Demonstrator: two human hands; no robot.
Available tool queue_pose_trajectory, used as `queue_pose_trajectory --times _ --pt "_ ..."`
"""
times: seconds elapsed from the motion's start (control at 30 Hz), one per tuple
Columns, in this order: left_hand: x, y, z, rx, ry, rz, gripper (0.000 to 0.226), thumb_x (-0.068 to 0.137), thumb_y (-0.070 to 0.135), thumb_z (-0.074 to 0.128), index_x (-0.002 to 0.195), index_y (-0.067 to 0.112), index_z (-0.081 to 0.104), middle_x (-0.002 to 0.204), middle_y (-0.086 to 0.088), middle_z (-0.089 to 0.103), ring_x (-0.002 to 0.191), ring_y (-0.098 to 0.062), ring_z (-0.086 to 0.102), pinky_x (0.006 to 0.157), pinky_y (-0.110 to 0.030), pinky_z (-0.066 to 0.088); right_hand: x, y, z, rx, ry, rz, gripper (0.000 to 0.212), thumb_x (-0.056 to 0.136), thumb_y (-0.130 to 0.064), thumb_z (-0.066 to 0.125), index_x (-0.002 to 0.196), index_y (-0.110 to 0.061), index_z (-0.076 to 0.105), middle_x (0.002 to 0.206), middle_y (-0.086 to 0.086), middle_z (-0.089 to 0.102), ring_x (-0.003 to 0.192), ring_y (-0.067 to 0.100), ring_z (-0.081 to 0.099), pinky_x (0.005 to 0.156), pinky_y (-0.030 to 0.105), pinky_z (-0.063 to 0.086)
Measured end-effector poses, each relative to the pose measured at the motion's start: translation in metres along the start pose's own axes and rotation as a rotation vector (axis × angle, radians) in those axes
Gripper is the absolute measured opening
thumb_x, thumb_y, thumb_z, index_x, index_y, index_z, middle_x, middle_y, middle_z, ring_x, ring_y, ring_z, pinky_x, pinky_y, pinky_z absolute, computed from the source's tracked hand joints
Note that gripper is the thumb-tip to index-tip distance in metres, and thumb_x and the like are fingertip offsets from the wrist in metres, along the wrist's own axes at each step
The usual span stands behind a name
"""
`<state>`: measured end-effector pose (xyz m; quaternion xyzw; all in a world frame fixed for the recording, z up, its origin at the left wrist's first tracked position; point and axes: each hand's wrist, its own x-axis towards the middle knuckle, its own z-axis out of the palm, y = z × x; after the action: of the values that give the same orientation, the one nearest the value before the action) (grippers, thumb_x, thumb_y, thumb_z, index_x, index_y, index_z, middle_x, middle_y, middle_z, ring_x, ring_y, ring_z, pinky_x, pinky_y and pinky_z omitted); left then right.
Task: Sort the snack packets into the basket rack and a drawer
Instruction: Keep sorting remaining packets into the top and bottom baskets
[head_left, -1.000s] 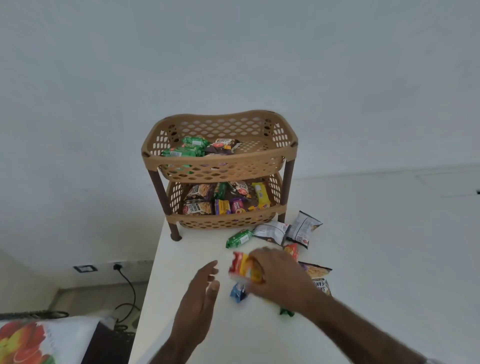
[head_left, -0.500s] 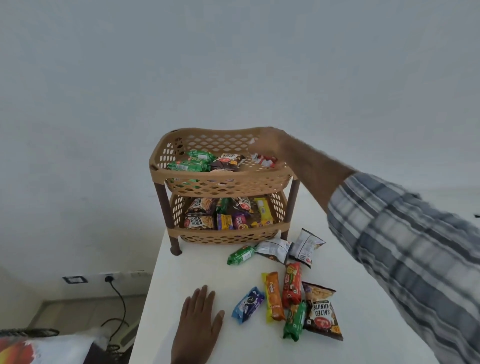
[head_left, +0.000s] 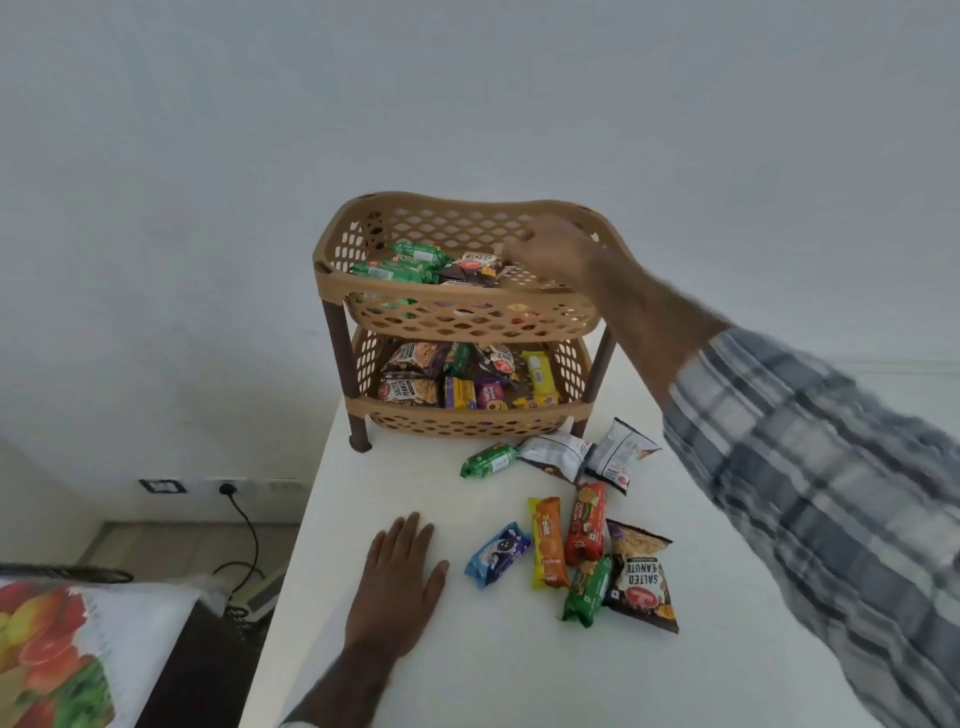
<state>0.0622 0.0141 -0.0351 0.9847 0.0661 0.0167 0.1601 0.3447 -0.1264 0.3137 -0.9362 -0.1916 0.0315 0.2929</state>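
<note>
Snack packets (head_left: 587, 522) not yet sorted lie loose on the table (head_left: 415, 675) in two groups: a near cluster of five, and a green packet (head_left: 488, 460) with two white pouches (head_left: 553, 454) just in front of the basket rack (head_left: 340, 332). In the near cluster the blue packet (head_left: 496, 555) is leftmost and tilted, its long axis running up and to the right. The orange packet (head_left: 546, 543) beside it points lengthwise away from the person toward the rack, and the salted peanuts packet (head_left: 641, 577) closes the right side. The left hand (head_left: 400, 582) rests flat on the table, fingers straight and slightly spread, just left of the blue packet without touching it. It is much the nearer hand for the next pick, and a short reach to the right would meet that packet's long side. The right hand (head_left: 558, 252) is over the right part of the top basket (head_left: 457, 295), well apart from the cluster. It is blurred, and I cannot tell whether its fingers are apart or clamped on anything. Both baskets already hold packets. The table's left edge runs close by the left hand and the rack's front left leg, and bare table lies toward the person. No drawer is in view.
</note>
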Motion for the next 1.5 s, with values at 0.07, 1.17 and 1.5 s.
queue_pose_trajectory --times 0.07,1.17,1.5 --pt "-0.001 0.001 0.000 -0.010 0.008 0.005 0.069 0.099 0.060 0.017 0.157 0.027 0.032 0.168 0.003 0.019 0.156 -0.015 0.011 0.127 -0.033 0.003 -0.026 0.015 -0.006 0.132 0.289 -0.152 0.016 0.090 -0.037 0.061 0.096 -0.024 0.066 0.088 -0.018 0.064 0.078 -0.006 0.060 0.054 0.003 0.040" --pt "0.055 0.212 -0.110 -1.226 -0.402 -0.235 0.037 0.091 0.042 0.073 0.121 0.020 0.068 0.105 -0.001 0.079 0.094 -0.021 0.076 0.084 -0.044 0.063 -0.260 0.155 0.109 0.518 0.138 0.240 0.055 0.075 -0.041 0.069 0.121 -0.046 0.039 0.096 -0.014 0.067 0.076 -0.002 0.067 0.056 0.014 0.051" --pt "0.131 0.207 -0.283 -0.982 0.285 -0.105 0.024 0.084 0.043 0.077 0.100 0.029 0.065 0.082 0.007 0.076 0.057 -0.003 0.072 0.042 -0.015 0.051 -0.261 0.210 0.167 0.124 0.124 0.171 0.053 0.094 -0.058 0.045 0.141 -0.035 0.041 0.145 -0.012 0.040 0.131 0.007 0.037 0.105 0.029 0.039"
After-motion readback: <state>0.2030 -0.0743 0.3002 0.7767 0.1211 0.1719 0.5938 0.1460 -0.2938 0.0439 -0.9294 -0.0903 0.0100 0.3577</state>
